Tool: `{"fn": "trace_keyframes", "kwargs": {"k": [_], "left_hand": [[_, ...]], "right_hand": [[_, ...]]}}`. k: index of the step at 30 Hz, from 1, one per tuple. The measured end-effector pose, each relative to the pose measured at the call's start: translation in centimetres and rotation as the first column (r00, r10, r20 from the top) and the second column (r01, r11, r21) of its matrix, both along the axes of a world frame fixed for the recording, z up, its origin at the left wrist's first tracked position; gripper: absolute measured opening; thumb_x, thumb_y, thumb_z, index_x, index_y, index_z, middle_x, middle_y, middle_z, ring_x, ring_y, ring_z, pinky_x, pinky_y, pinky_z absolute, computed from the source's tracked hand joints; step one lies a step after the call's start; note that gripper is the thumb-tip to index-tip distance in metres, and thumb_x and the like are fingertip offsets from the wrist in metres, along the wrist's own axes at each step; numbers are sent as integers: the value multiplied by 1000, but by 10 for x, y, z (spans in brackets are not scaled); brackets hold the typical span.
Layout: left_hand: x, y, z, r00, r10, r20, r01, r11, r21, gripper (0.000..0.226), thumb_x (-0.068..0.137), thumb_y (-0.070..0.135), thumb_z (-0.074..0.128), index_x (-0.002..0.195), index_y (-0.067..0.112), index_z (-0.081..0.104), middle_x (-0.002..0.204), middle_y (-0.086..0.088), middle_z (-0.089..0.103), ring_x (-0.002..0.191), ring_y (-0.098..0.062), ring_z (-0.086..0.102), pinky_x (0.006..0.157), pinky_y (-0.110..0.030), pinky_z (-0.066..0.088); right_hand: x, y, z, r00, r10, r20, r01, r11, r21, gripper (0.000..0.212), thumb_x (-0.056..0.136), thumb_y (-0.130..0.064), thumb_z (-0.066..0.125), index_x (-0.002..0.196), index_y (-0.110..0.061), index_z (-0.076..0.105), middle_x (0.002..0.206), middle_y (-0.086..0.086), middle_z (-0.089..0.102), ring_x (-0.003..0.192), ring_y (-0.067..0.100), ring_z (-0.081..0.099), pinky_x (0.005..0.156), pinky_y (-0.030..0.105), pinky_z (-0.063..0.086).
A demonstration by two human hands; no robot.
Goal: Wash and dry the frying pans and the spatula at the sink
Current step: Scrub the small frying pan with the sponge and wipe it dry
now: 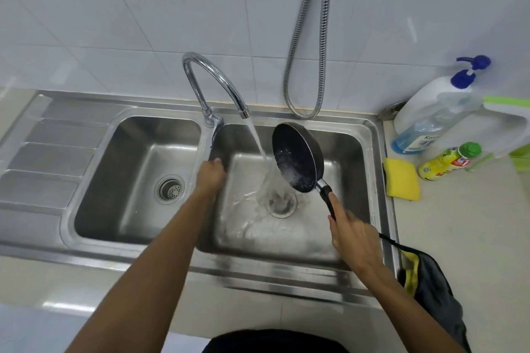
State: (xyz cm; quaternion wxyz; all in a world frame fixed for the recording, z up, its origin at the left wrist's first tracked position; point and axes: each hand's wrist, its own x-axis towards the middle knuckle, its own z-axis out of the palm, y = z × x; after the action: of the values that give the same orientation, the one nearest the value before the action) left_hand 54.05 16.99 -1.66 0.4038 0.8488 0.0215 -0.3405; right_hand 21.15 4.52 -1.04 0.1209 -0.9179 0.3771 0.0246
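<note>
I am mid-rinse on one frying pan (pixel 296 156), so the job looks less than half done to me: water (pixel 258 140) from the tap (pixel 213 77) strikes the dark inside of the pan and runs off its lower edge to the drain (pixel 281 203) in the right basin of the sink (pixel 137 255). Droplets and a whitish film cling to the cooking surface; whether that is soap or just splash I cannot tell. No second pan and no spatula show anywhere, so I judge those are left to do, and all the drying as well. My right hand (pixel 352 235) is wrapped round the black handle (pixel 327 195), the forefinger laid straight along it toward the pan, the others curled under. From that hand the pan sits at about eleven o'clock, tilted on edge with its open face turned toward nine o'clock, into the stream. My left hand (pixel 212 173) is at nine o'clock of the pan, well apart from it, knuckles bent at the divider between the basins; I cannot tell if those fingers grasp the ridge or anything else. At three o'clock of the pan a yellow sponge (pixel 401 179) lies on the counter beside a green-capped bottle (pixel 448 160), and at five o'clock of my right hand a dark cloth (pixel 430 289) hangs over the counter edge, handy for drying.
</note>
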Motion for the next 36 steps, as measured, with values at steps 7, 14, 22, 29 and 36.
{"fn": "trace_keyframes", "kwargs": {"k": [7, 14, 22, 29, 36], "left_hand": [[36, -23, 24, 881, 362, -304, -457, 816, -353, 24, 103, 9, 41, 85, 17, 56, 76, -3, 50, 68, -15, 53, 64, -25, 46], [43, -50, 39, 805, 561, -192, -578, 668, -469, 16, 90, 3, 61, 99, 0, 74, 71, 2, 66, 58, -6, 59, 52, -21, 45], [54, -86, 47, 938, 345, 20, -301, 845, -443, 22, 100, 22, 53, 114, 11, 65, 94, -1, 65, 75, -11, 56, 67, -26, 46], [-58, -30, 18, 991, 121, 53, -105, 968, -229, 23, 106, 25, 47, 115, 8, 59, 116, -11, 72, 81, -12, 65, 69, -31, 51], [-211, -20, 19, 706, -387, -593, 60, 867, -495, 67, 91, 75, 44, 111, 18, 74, 105, -1, 77, 102, -20, 71, 89, -36, 56]], "right_hand": [[-7, -10, 29, 999, 37, 10, -34, 976, -216, 95, 65, -1, 85, 149, -23, 47, 69, 2, 61, 45, 22, 50, 38, 25, 34], [-3, -12, 42, 999, 42, -7, -43, 970, -240, 106, 62, -6, 88, 152, -33, 40, 129, -8, 69, 77, 22, 61, 45, 28, 45], [-3, -7, 35, 999, -6, 37, 13, 982, -186, 104, 69, 4, 76, 154, -37, 32, 138, -11, 62, 79, 23, 53, 43, 30, 49], [3, 18, 25, 934, -236, 269, 235, 971, 37, 65, 88, -16, 72, 144, -37, 47, 91, -3, 72, 70, 15, 53, 53, 27, 39], [18, 51, 22, 793, -509, 335, 256, 777, 575, 25, 101, -31, 56, 122, -41, 46, 99, -4, 74, 88, 21, 73, 75, 42, 59]]}}
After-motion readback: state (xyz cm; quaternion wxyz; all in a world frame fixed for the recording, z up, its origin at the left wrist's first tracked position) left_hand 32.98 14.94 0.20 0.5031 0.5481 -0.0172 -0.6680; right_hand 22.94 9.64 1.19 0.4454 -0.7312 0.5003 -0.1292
